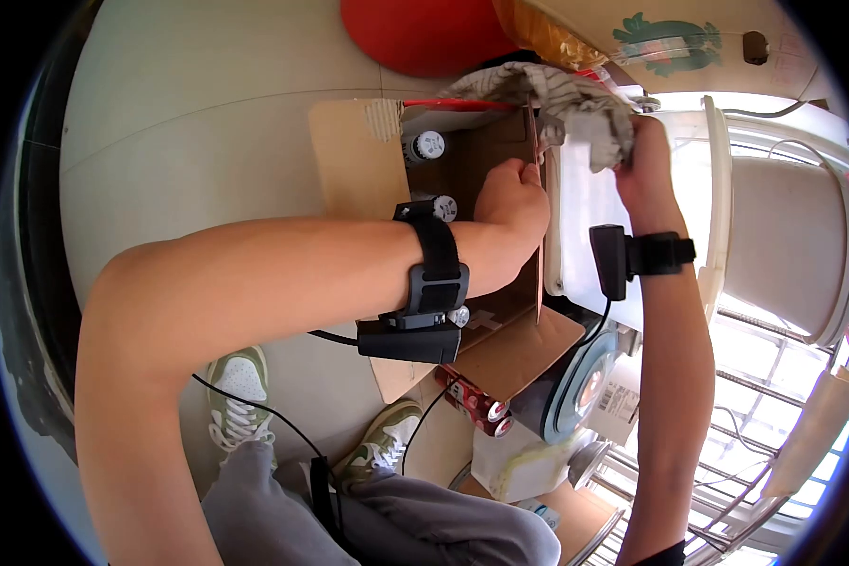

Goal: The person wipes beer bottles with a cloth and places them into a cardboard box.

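My left hand (513, 200) reaches across an open cardboard box (354, 160) and its curled fingers grip the box's far side wall. A few bottles with white caps (430, 145) stand inside the box, partly hidden by my forearm. In my right hand (646, 165) is a grey striped cloth (575, 94), bunched up beside the box. The cloth hangs over the upper edge of a white plastic container (575, 217). My right fingertips are partly covered by the cloth.
Red cans (476, 401) lie below the box, next to a round blue-rimmed lid (580, 387). A red round object (424, 33) and a large printed carton (707, 47) are at the top. A wire rack (759, 325) stands at right. A thin cable (278, 415) runs by my legs.
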Demonstrator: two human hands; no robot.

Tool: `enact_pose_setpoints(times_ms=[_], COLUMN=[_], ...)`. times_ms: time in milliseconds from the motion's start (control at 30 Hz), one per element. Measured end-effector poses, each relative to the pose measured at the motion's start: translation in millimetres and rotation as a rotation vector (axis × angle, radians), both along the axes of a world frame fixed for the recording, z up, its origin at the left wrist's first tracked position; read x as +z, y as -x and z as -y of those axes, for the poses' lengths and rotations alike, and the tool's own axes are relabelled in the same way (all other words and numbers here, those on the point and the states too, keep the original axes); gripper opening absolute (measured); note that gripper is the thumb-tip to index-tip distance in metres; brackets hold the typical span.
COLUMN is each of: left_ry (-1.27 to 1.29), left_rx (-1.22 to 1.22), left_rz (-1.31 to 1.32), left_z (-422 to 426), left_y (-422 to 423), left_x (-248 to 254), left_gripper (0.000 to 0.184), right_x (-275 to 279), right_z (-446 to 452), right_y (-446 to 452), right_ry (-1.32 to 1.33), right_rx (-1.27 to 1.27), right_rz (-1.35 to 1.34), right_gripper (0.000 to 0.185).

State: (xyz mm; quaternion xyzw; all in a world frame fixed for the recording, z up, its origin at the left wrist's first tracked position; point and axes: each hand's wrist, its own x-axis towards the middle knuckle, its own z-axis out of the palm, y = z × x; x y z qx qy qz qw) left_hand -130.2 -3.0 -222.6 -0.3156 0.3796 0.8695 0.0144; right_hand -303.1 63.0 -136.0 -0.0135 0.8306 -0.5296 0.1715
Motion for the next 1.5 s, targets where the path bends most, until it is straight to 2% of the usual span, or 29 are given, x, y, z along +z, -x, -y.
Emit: enact_pose_setpoints(times_ms=[33,100,133,200,333,400,433,467,533,633,733,800,967,1067,1167,1367,1467,1500], left_ry=[0.060,0.181,0.171,0.153,0.109,0.125,0.156,0.187,0.260,0.312,0.179,0.225,0.326,0.319,0.315,0.216,0.222,0.205], left_rx=[-0.011,-0.039,-0.041,-0.033,-0.054,-0.021,-0.007,0.007,0.006,-0.064,-0.059,-0.037,0.037,0.042,0.018,-0.006,-0.033,-0.061], left_rz=[0.012,0.035,0.031,0.031,-0.015,-0.053,-0.049,-0.043,-0.027,0.015,-0.009,0.038,0.130,0.130,0.113,0.013,0.032,0.053], left_z=[2.3,6.8,6.8,8.9,5.5,-0.9,-4.0,-5.9,-4.6,-2.8,2.8,7.1,4.3,1.8,1.7,3.1,5.2,4.6], left_y=[-1.2,-7.3,-8.2,-8.5,-2.9,-0.6,-0.9,-2.8,-3.5,-5.3,-7.6,-8.7,-9.1,-5.9,-5.5,-8.5,-11.7,-9.2], left_x=[1.8,5.7,6.3,4.4,2.3,1.0,2.4,5.0,12.6,21.1,9.5,7.5,-9.5,-11.5,-12.6,-5.3,-5.9,-6.4], left_gripper=[0.032,0.031,0.030,0.029,0.031,0.032,0.032,0.032,0.032,0.029,0.022,0.018,0.022,0.021,0.021,0.023,0.021,0.019], right_x=[19.3,32.4,48.5,59.5,41.0,27.8,5.8,-5.1,-14.8,-33.3,-21.3,-14.1,-2.7,4.0,10.3,26.9,41.4,50.9], right_z=[17.0,-0.7,16.7,12.1,27.7,11.1,-1.0,-1.5,1.0,-3.8,-14.7,-17.8,-47.6,-59.5,-75.3,-101.8,-104.0,-95.0], right_y=[-27.0,-13.2,-41.2,-60.2,-101.8,-86.3,-72.4,-67.1,-66.8,-58.9,-88.0,-117.9,-161.6,-171.0,-173.6,-168.4,-168.2,-172.7], right_ry=[0.142,0.146,0.238,0.106,-0.220,-0.662,-0.540,-0.569,-0.743,-0.469,-0.692,-0.880,-1.166,-1.341,-1.504,-1.588,-1.368,-1.312], right_rx=[-0.064,0.058,-0.080,0.016,0.145,0.501,0.617,0.662,0.665,0.835,0.909,0.967,1.205,1.162,1.217,1.298,1.000,0.904], right_rz=[-0.069,-0.285,-0.283,-0.433,-0.529,-0.399,-0.330,-0.339,-0.705,-0.654,-0.640,-0.669,-0.613,-0.464,-0.373,-0.112,-0.350,-0.390], right_gripper=[0.021,0.024,0.025,0.025,0.040,0.053,0.054,0.058,0.059,0.063,0.065,0.068,0.072,0.074,0.067,0.024,0.019,0.024])
